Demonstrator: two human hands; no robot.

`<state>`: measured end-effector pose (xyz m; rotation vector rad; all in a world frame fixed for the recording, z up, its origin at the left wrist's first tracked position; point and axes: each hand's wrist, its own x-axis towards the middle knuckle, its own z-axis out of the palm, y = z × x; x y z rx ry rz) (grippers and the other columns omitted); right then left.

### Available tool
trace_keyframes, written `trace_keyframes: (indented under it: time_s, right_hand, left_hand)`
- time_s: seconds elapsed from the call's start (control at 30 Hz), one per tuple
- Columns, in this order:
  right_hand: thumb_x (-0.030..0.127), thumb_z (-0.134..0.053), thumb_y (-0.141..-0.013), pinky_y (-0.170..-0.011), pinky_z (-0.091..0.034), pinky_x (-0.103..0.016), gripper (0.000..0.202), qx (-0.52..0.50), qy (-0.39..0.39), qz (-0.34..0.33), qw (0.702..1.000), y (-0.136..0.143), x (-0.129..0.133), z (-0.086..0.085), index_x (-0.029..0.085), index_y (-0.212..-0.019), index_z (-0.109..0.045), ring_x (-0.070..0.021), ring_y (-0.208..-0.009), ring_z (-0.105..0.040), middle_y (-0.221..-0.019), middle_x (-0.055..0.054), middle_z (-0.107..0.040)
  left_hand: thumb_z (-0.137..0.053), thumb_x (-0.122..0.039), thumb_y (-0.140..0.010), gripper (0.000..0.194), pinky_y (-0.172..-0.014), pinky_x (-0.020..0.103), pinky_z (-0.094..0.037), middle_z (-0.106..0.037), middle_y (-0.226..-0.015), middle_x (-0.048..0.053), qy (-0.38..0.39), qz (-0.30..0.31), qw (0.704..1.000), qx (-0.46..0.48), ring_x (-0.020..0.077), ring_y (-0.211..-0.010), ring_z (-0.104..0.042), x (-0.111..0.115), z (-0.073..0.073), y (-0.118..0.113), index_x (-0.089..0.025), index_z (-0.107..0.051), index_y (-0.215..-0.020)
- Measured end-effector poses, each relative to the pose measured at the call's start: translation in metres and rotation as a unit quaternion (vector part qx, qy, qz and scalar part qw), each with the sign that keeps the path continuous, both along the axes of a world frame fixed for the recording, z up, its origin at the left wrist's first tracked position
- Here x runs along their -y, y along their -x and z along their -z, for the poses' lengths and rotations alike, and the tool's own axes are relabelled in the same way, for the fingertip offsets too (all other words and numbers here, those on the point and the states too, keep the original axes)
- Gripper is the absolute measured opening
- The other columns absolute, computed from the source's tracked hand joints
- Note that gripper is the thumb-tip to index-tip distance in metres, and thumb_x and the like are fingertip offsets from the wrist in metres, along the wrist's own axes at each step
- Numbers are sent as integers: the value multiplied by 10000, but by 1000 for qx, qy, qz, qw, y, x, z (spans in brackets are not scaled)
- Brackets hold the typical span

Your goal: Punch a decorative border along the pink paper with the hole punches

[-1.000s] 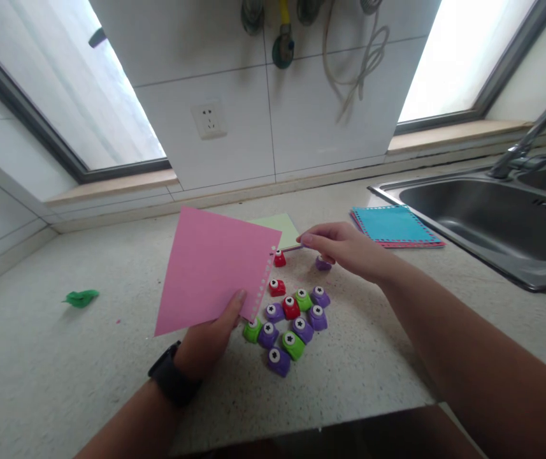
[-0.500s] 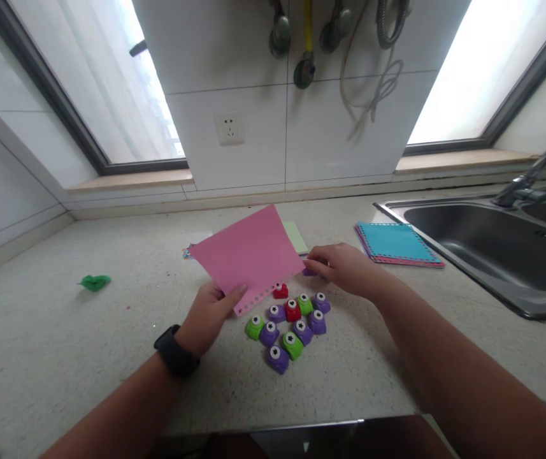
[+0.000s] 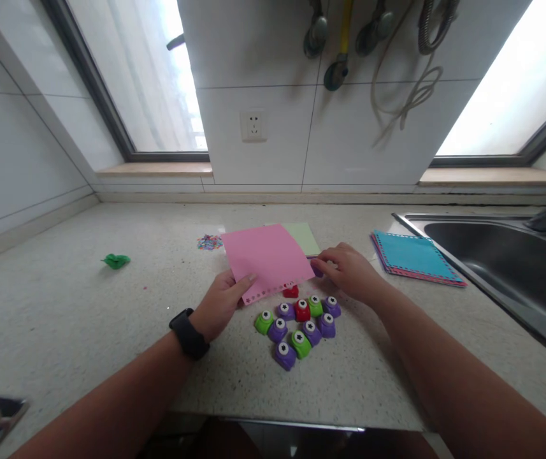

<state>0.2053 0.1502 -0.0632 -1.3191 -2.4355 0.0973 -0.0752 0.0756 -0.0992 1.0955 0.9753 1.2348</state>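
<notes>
A sheet of pink paper (image 3: 265, 258) with a row of punched holes along its near edge is pinched at its lower left by my left hand (image 3: 225, 296), thumb on top. At the sheet's right corner, my right hand (image 3: 349, 271) grips a purple craft punch (image 3: 318, 269), mostly hidden by the fingers. Just below the paper sits a red punch (image 3: 290, 291). Nearer to me several more punches stand in a cluster, among them a green punch (image 3: 300, 344), a purple punch (image 3: 285, 355) and another red punch (image 3: 302, 310).
Behind the pink sheet lies pale green paper (image 3: 304, 237). Small coloured paper bits (image 3: 209, 242) form a heap to its left. A green crumpled scrap (image 3: 116, 261) lies farther left. On the right are a stack of punched blue and red sheets (image 3: 413, 255) and a steel sink (image 3: 487, 255).
The pink sheet has tipped down flatter, its far edge lower. More of the green paper and the paper bits shows. The whole view has shifted; both hands keep their grip.
</notes>
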Motion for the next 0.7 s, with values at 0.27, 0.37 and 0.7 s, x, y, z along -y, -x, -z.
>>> trace_keyframes:
  time_s: [0.27,0.37,0.7]
  right_hand:
    - [420,-493,-992,-774,-383,-390,342,30,-25,26,999,2,-9,11,228,-905,-763,-272,-870,-577,-905,-51,-767]
    - [438,-483,-993,-774,-379,-391,357,44,-31,35,998,3,-11,13,234,-914,-765,-277,-878,-583,-904,-50,-767]
    - [416,-477,-995,-770,-396,-381,364,20,-40,44,998,3,-13,13,232,-903,-777,-260,-863,-601,-891,-56,-772]
  left_hand:
    - [-665,-486,-864,357,-412,193,-267,-479,-530,-57,-37,-27,992,-118,58,-423,-361,0,-2,0,-153,-607,-750]
    - [-622,-474,-894,333,-427,198,-313,-494,-568,-54,-51,-26,985,-162,69,-439,-409,-1,-1,1,-152,-603,-810]
    - [-588,-426,-922,306,-444,201,-357,-510,-613,-52,-67,-26,981,-179,69,-456,-440,0,-2,1,-132,-636,-990]
